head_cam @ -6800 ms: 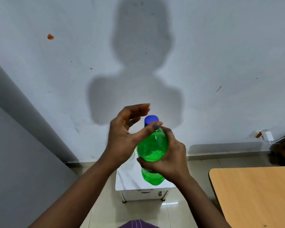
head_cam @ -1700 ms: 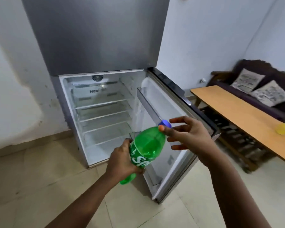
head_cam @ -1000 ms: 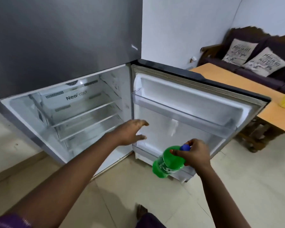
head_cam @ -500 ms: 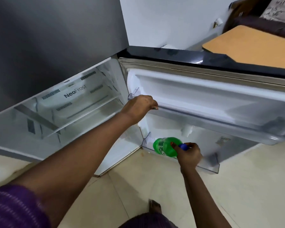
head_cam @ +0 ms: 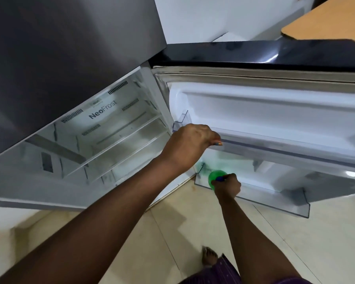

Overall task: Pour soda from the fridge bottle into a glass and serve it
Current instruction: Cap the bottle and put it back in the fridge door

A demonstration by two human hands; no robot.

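Note:
The green soda bottle [head_cam: 215,176] with its blue cap stands upright in the lowest door bin [head_cam: 275,198] of the open fridge door. My right hand [head_cam: 228,186] grips the bottle at its cap and neck from above. My left hand [head_cam: 191,143] is closed over the rail of the upper door shelf [head_cam: 285,148]. Most of the bottle's body is hidden by my right hand and the bin's clear wall. No glass is in view.
The fridge compartment [head_cam: 111,136] stands open at the left with bare glass shelves. The dark door's top edge [head_cam: 254,56] runs across the upper right. A wooden table corner [head_cam: 326,21] shows at the top right. Tiled floor and my foot [head_cam: 209,258] lie below.
My right hand has lowered the bottle from tilted above the bin to upright inside the lowest door bin. My left hand stays on the upper shelf rail.

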